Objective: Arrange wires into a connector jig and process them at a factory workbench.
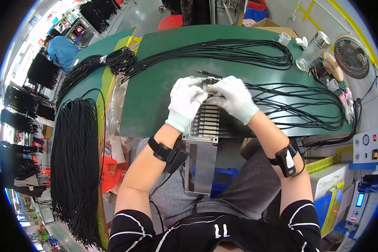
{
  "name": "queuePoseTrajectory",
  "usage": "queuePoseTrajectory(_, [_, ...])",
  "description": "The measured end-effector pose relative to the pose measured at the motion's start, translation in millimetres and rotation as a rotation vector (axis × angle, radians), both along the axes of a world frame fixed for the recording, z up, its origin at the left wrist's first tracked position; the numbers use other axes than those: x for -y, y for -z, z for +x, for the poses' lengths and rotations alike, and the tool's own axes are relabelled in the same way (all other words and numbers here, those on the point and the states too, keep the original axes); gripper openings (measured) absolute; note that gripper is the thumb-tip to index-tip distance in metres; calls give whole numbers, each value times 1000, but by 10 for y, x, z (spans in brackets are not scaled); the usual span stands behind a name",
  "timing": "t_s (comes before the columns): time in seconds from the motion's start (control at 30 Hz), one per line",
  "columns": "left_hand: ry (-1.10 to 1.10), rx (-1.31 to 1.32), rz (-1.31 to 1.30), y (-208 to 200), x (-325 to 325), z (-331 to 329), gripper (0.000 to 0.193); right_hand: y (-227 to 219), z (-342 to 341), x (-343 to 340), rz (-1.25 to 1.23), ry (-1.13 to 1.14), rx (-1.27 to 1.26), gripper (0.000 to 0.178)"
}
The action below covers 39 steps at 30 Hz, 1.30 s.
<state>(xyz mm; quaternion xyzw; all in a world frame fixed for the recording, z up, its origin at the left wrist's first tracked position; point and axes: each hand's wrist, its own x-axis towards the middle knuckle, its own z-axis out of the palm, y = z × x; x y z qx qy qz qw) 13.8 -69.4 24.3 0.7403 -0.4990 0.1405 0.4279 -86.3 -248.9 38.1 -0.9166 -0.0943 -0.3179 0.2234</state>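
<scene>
Both my hands wear white gloves and meet over a metal fixture point(203, 136) with a row of parallel slots. My left hand point(184, 101) is on the fixture's left side, thumb and fingers pinched together. From the right, my right hand point(234, 98) reaches over the slots with its fingers closed. Whatever sits between the fingertips is too small and covered to make out. Black cables point(290, 86) run in from the right toward the fixture, and dark cable ends lie in its nearer slots. Just beyond my hands, a cable end point(202, 72) points to the left.
The green table point(164, 50) carries a long black cable bundle point(222, 45) at the back. A glass bottle point(313, 50) and a small fan point(351, 56) stand back right. A big cable bundle point(75, 159) hangs at left. One person point(63, 51) sits far left.
</scene>
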Motion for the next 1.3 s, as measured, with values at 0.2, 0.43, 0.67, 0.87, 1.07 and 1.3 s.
queuePoseTrajectory(0.2, [-5,-103,21,-2,-17,-23,12,-60,30,47,0,-32,-224,20])
queuePoseTrajectory(0.43, [34,-652,46,68,-72,78,18,-114,78,-131,-93,34,23,19])
queuePoseTrajectory(0.67, [1,-481,58,67,-58,62,26,-70,116,-16,198,-89,-265,15])
queuePoseTrajectory(0.87, [116,-1035,-55,36,-100,40,25,-23,139,-164,-14,-21,-26,15])
queuePoseTrajectory(1.07, [120,-758,-39,67,-81,114,29,-66,127,-135,-130,14,-105,13])
queuePoseTrajectory(1.3, [186,-1126,-156,20,-65,-37,31,-93,117,-156,-135,-13,-68,16])
